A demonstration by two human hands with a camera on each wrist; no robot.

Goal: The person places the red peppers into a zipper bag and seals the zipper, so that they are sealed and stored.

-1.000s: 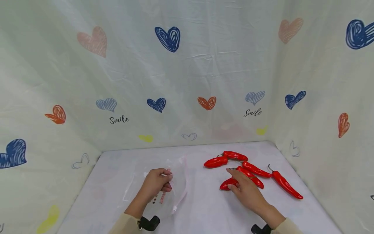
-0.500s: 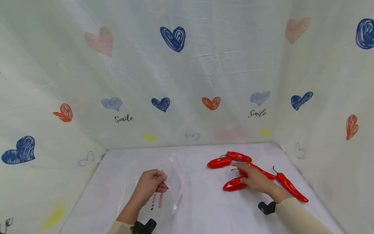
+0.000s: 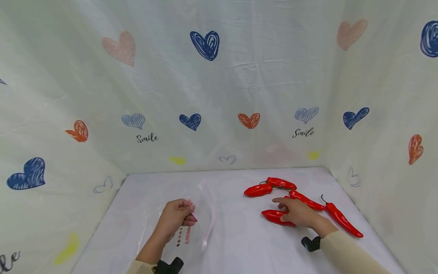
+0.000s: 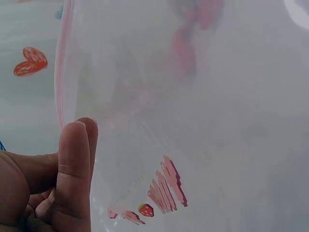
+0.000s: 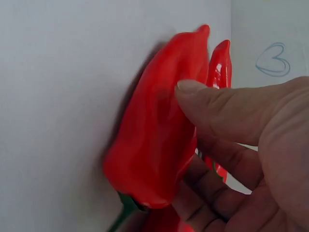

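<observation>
My left hand (image 3: 176, 215) pinches a clear plastic zip bag (image 3: 204, 219) with a pink strip along its edge, at the left of the table. In the left wrist view the see-through bag (image 4: 227, 125) spreads out beside the fingers, with pink stripes and a strawberry printed on it. On the right, my right hand (image 3: 299, 213) pinches a shiny red chili pepper (image 3: 272, 216), thumb on its near side and fingers curled behind. Its green stem points down in the right wrist view, where the pepper (image 5: 149, 125) fills the middle. Another pepper is mostly hidden behind this hand.
Two red peppers, one at the left (image 3: 258, 190) and one behind it (image 3: 281, 183), lie beyond the right hand. Further right are a long pepper (image 3: 306, 200) and another with a curved stem (image 3: 342, 220). A heart-printed curtain (image 3: 219, 83) encloses the white table (image 3: 236, 236).
My right hand has moved right and closed round the near pepper, which has turned slightly. The left hand still holds the bag, and its zip edge has shifted a little left.
</observation>
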